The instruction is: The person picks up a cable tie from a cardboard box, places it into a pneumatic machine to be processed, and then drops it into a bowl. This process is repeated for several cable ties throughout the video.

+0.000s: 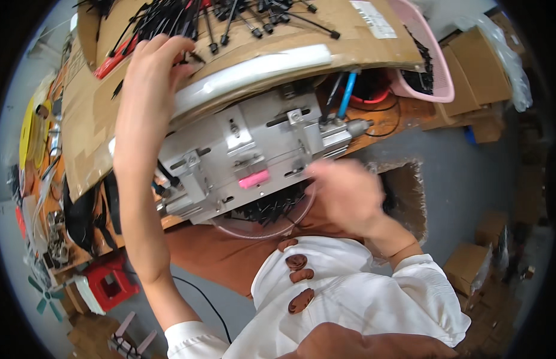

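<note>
My left hand (155, 63) reaches over the cardboard sheet (380, 51), at the near edge of a heap of thin black rods with knobbed ends (230, 24). Its fingers are bent in a pinch around a small dark part, apparently one of these rods, mostly hidden by the fingers. My right hand (347, 194) is smeared by motion beside the lower right corner of a metal fixture (221, 134); what its fingers do does not show. A bright pink block (254, 179) sits at the fixture's front middle, below a small metal clamp (247, 160).
A white foam roll (254, 75) lines the cardboard's near edge. Under the fixture, a clear-rimmed container (260, 235) holds more black parts. A pink basket (442, 78) stands at the far right, near a blue-handled tool (347, 94). Cartons (475, 72) crowd the right side.
</note>
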{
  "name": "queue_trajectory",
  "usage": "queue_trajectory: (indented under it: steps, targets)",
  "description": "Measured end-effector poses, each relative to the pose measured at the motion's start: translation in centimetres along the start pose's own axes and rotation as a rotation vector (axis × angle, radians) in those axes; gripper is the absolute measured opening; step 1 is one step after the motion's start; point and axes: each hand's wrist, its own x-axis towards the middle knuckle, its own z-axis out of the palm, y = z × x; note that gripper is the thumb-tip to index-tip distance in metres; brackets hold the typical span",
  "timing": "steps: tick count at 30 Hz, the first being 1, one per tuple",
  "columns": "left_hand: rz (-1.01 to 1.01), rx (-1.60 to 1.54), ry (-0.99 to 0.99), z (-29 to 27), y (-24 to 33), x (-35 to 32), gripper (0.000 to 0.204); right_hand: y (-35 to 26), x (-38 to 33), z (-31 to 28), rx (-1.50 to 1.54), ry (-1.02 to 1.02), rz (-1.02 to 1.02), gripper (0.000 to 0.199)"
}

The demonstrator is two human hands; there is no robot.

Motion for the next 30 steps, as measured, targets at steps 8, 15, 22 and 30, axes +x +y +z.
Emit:
queue_trajectory:
  steps: [8,15,22,30]
  targets:
    - [-0.056,-0.053,0.057,-2.7,3.2,-2.1,0.01,23.0,6.3,-16.3,-0.893,0.203,0.439,0.019]
    - [-0.291,-0.135,0.166,-2.1,7.0,-7.7,0.031,11.2,14.3,-4.3,-0.291,-0.237,0.222,0.019]
    - [-0.304,-0.116,-0.074,1.5,14.3,-16.6,0.079,8.5,16.5,-5.4,-0.11,-0.39,0.25,0.024]
    - [-0.282,0.013,-0.218,4.7,14.9,-17.1,0.065,7.8,13.2,-7.6,0.802,0.003,0.421,0.017]
